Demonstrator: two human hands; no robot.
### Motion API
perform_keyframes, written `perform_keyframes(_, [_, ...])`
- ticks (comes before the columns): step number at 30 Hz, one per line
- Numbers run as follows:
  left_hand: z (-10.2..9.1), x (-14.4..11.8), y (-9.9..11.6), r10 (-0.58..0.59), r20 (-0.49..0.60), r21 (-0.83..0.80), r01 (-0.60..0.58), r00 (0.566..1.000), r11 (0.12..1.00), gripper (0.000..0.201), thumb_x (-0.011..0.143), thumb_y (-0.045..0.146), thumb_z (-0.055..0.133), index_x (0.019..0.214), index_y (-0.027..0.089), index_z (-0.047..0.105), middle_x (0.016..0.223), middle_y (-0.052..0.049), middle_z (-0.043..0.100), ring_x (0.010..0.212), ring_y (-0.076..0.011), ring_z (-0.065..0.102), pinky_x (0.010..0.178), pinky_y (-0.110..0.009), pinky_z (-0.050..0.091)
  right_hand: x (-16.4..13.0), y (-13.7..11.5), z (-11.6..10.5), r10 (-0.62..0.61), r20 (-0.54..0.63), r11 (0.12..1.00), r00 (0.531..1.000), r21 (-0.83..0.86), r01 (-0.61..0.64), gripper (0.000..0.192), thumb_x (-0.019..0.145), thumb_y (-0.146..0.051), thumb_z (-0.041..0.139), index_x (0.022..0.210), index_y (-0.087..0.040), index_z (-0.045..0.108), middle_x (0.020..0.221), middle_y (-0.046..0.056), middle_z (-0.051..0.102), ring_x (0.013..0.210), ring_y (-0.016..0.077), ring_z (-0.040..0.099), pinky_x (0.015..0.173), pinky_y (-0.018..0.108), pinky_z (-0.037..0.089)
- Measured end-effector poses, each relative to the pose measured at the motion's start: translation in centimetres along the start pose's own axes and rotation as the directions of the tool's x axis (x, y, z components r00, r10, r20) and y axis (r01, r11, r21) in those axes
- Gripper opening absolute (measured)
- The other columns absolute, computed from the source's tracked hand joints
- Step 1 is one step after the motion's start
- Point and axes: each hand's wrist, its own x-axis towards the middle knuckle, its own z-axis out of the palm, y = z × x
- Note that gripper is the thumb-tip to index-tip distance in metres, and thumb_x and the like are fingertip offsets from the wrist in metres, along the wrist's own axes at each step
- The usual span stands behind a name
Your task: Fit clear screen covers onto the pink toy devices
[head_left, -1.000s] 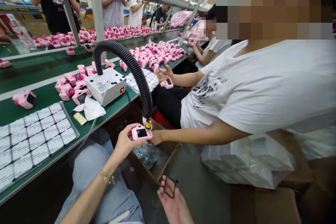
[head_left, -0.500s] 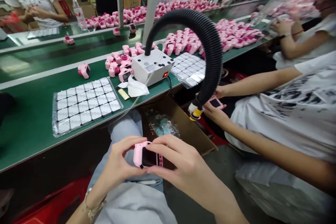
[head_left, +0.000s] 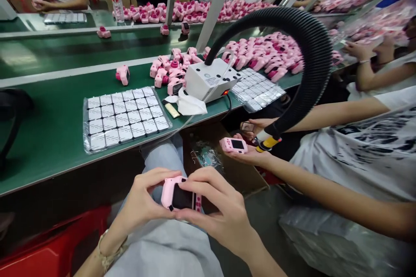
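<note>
A small pink toy camera (head_left: 183, 198) with a dark screen and pink buttons is held between my two hands above my lap. My left hand (head_left: 147, 197) grips its left end, thumb below and fingers on top. From the right, my right hand (head_left: 216, 203) grips it too, fingertips on the upper edge and screen, thumb along the bottom. Its screen faces up toward me. On the green bench (head_left: 58, 151) beyond lies a sheet of white square pieces (head_left: 126, 117) in clear wrapping.
A white box (head_left: 211, 80) with a black corrugated hose (head_left: 312, 39) stands on the bench. Pink cameras (head_left: 269, 52) are heaped behind it. At right, a co-worker's hand (head_left: 250, 156) holds another pink camera (head_left: 234, 145). An open carton (head_left: 240, 177) sits below the bench edge.
My view has shifted, so the bench appears further right. My hands keep hold of the camera, its screen now tipped slightly more toward me. The co-worker's camera has moved out toward the left.
</note>
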Motion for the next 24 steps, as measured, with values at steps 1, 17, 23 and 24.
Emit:
perform_keyframes(1, [-0.2,-0.2,0.0,-0.010,-0.017,-0.028,0.009,1.000,1.000,0.066,0.064,0.045,0.109,0.125,0.032,0.089,0.122,-0.013,0.085,0.113,-0.0345,0.080,0.098,-0.042,0.068,-0.2,0.0,0.3,0.017,-0.018,1.000,1.000,0.026,-0.017,0.040,0.094,-0.042,0.092,0.126,-0.025,0.075,0.108,0.008,0.073,0.095,0.0239,0.072,0.081,0.037,0.065])
perform_keyframes(17, [-2.0,-2.0,0.6,0.011,-0.158,-0.054,-0.019,0.987,0.998,0.073,0.059,0.036,0.112,0.128,0.033,0.088,0.123,-0.012,0.086,0.111,-0.0308,0.082,0.092,-0.036,0.071,-0.3,-1.2,1.3,0.184,0.041,0.979,0.982,0.084,-0.187,0.031,0.095,-0.022,0.087,0.124,-0.026,0.079,0.115,0.007,0.075,0.104,0.0231,0.075,0.087,0.034,0.066])
perform_keyframes(23, [-1.8,-1.8,1.4,-0.018,-0.126,-0.064,0.010,0.992,0.998,0.069,0.057,0.036,0.112,0.122,0.030,0.090,0.115,-0.013,0.088,0.104,-0.0305,0.084,0.086,-0.036,0.072,-0.4,-1.1,1.4,0.178,0.015,0.978,0.984,0.112,-0.178,0.032,0.090,-0.022,0.090,0.119,-0.025,0.077,0.109,0.006,0.075,0.096,0.0235,0.075,0.079,0.034,0.066])
perform_keyframes(24, [-1.7,-1.8,1.3,-0.033,-0.124,-0.074,0.024,0.992,0.997,0.070,0.055,0.035,0.113,0.121,0.029,0.090,0.115,-0.012,0.088,0.103,-0.0305,0.084,0.087,-0.036,0.072,-0.4,-1.1,1.3,0.174,0.011,0.977,0.985,0.119,-0.174,0.032,0.089,-0.022,0.090,0.118,-0.025,0.077,0.107,0.006,0.075,0.095,0.0232,0.074,0.078,0.034,0.065])
